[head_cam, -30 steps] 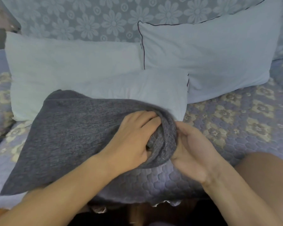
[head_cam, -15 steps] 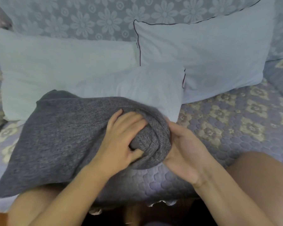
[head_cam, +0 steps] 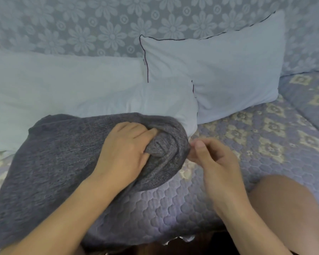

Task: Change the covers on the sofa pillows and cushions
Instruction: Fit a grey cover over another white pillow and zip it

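Observation:
A dark grey knitted cover (head_cam: pixel 59 162) lies across the sofa seat, drawn partway over a white pillow (head_cam: pixel 173 107) whose bare end sticks out behind it. My left hand (head_cam: pixel 125 155) lies on top of the cover and grips its bunched open edge, thumb tucked into the folds. My right hand (head_cam: pixel 214 162) is just right of that edge with its fingers curled. Its fingertips are blurred against the knit, so I cannot see whether they pinch it.
A large white pillow (head_cam: pixel 53 85) leans at the back left and a white pillow with dark piping (head_cam: pixel 219 74) at the back right, both against the floral backrest (head_cam: pixel 99 30). The seat has a quilted lilac cover (head_cam: pixel 265 140). My bare knee (head_cam: pixel 287 208) is at the lower right.
My right hand has come out from under the cover's edge and drawn slightly to the right, its fingers now curled. My left hand has bunched the edge tighter.

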The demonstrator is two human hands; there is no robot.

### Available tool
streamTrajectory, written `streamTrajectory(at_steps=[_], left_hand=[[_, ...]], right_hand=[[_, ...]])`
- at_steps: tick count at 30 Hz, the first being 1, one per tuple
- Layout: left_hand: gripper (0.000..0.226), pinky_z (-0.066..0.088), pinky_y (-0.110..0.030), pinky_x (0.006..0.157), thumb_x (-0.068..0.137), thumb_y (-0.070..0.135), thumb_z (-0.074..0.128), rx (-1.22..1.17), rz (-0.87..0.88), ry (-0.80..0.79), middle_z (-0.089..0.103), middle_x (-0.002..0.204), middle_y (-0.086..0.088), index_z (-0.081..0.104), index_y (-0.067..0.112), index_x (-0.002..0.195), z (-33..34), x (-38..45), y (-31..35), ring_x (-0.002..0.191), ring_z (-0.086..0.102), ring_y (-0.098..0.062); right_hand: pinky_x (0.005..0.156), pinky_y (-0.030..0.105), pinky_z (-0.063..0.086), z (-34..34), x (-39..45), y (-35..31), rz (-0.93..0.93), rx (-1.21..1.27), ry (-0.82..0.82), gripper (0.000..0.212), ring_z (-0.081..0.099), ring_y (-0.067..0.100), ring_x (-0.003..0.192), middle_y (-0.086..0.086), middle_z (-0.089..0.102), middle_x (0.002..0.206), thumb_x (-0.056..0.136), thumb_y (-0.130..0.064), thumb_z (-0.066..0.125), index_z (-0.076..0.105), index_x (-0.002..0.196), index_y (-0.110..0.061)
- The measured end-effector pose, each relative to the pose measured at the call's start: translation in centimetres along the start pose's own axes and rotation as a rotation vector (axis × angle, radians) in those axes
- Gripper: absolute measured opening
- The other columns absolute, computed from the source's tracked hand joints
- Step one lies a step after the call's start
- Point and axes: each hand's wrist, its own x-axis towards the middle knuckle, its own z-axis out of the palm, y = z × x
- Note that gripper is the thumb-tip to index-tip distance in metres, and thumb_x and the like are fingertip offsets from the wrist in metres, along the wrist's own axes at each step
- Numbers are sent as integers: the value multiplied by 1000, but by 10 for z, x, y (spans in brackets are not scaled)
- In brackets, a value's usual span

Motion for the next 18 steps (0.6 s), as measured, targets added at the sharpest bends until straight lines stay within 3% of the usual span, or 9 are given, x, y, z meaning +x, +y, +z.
streamTrajectory(at_steps=[4, 6, 7, 9, 11, 12, 15, 16, 18], left_hand=[[48, 30, -20, 107, 81, 3, 54, -77, -201, 167, 74, 106, -7, 67, 11, 127, -23, -1, 24, 103, 54, -19], [49, 47, -33, 87, 84, 0, 59, -233, -417, 257, 70, 105, 1, 57, 29, 123, -31, -5, 35, 95, 59, -20], [48, 46, -37, 74, 86, -1, 61, -314, -504, 312, 68, 100, 4, 50, 34, 117, -32, -7, 38, 86, 61, -19], [44, 48, -44, 62, 88, -2, 63, -424, -608, 393, 67, 85, 1, 44, 33, 106, -32, -14, 37, 71, 62, -17], [36, 47, -42, 57, 88, -1, 59, -427, -598, 417, 65, 77, -5, 49, 30, 103, -36, -18, 34, 66, 62, -20], [32, 49, -39, 62, 88, 0, 55, -391, -569, 417, 66, 82, -8, 53, 27, 104, -42, -16, 34, 74, 65, -26], [24, 46, -42, 106, 91, -3, 52, -137, -367, 455, 68, 102, -8, 66, 8, 107, -72, 2, 32, 111, 60, -32], [20, 45, -41, 105, 91, -3, 57, -32, -277, 480, 70, 106, -7, 69, 4, 105, -85, 10, 29, 112, 58, -30], [18, 46, -47, 83, 91, -1, 61, 147, -148, 565, 70, 107, -11, 74, 1, 104, -115, 26, 23, 102, 54, -35]], right_hand=[[85, 40, 60, 5, 10, -17, 6, 168, -151, 18, 73, 23, 93, 4, 75, 96, 100, -9, 57, 72, 96, -19], [87, 45, 59, 12, 11, -30, -32, 123, -272, 6, 72, 25, 92, 4, 75, 95, 96, -17, 66, 72, 97, -19], [89, 44, 58, 18, 10, -36, -58, 100, -353, 4, 71, 25, 93, 4, 74, 95, 94, -19, 68, 72, 96, -18], [91, 38, 55, 27, 8, -48, -72, 41, -464, 7, 70, 20, 96, 0, 75, 96, 95, -23, 66, 73, 96, -19], [93, 32, 50, 32, 11, -61, -24, 3, -531, 18, 70, 12, 102, -4, 76, 101, 100, -29, 59, 75, 102, -20], [97, 31, 47, 32, 14, -67, 22, 27, -592, 24, 68, 11, 107, -4, 76, 106, 101, -31, 55, 75, 107, -18], [107, 39, 41, 26, 24, -96, 51, 125, -754, 37, 63, 18, 120, 6, 71, 123, 99, -34, 54, 70, 121, -9], [110, 44, 40, 24, 29, -109, 20, 146, -775, 39, 61, 23, 122, 10, 69, 126, 99, -32, 53, 68, 124, -6], [114, 54, 37, 18, 39, -138, -33, 191, -811, 40, 59, 33, 125, 19, 65, 130, 102, -27, 49, 62, 128, 1]])
